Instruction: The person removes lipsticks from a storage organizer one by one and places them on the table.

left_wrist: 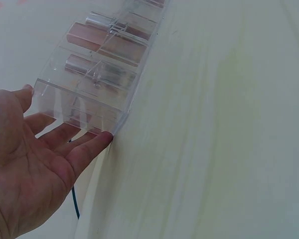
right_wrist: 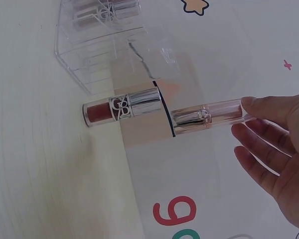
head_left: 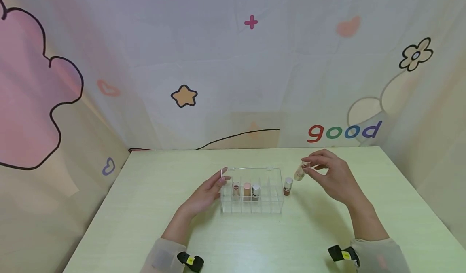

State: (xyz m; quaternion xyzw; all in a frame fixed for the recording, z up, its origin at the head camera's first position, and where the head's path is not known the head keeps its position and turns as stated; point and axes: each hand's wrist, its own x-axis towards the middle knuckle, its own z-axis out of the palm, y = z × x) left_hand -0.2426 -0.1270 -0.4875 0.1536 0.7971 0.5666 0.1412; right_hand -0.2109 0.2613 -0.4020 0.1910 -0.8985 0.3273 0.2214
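A clear acrylic organizer (head_left: pixel 252 204) with several compartments stands on the table. Three lipsticks are in it, among them a pink-capped lipstick (head_left: pixel 247 191) and a silver-capped lipstick (head_left: pixel 256 192). My left hand (head_left: pixel 208 190) touches its left end, the fingers (left_wrist: pixel 89 152) fairly straight along the end wall and the thumb at the upper edge. Right of the organizer, a lipstick (right_wrist: pixel 120 107) with a silver cap and red-brown lower part stands upright. My right hand (head_left: pixel 329 172) pinches the end of a clear, pale pink lipstick tube (right_wrist: pixel 209 115) between thumb and fingers, tilted close beside the standing one.
The pale table (head_left: pixel 251 240) ends at the back against a printed cloth (head_left: pixel 233 83), with more cloth at both sides. Dark straps with small devices sit at the left cuff (head_left: pixel 164 255) and right cuff (head_left: pixel 378 255).
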